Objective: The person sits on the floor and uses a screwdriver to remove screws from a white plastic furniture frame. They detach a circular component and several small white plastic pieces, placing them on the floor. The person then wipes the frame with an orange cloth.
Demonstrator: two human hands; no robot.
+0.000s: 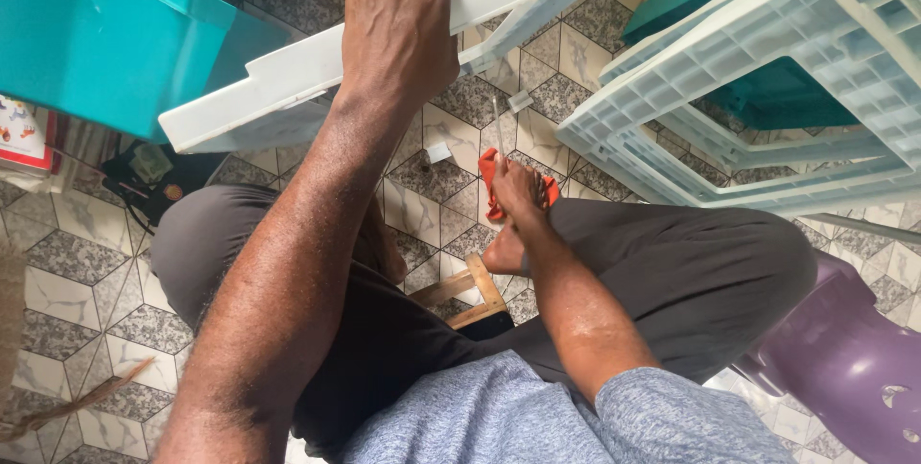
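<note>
My left hand (pixel 398 27) reaches forward and grips the edge of a long white plastic panel (pixel 278 80), which slants across the top of the view. My right hand (pixel 516 193) is low between my knees, near the tiled floor, with its fingers closed around an orange-red item (pixel 489 176) that may be a cloth or a handle. Most of that item is hidden by the hand. I sit with my legs in dark trousers (pixel 691 262) spread apart.
A teal plastic bin (pixel 86 32) sits at the upper left. Stacked white ribbed plastic furniture (pixel 767 61) fills the upper right and a purple stool (pixel 844 358) the lower right. A wooden stool edge (pixel 475 296) shows under me. Small white pieces (pixel 437 152) lie on the tiles.
</note>
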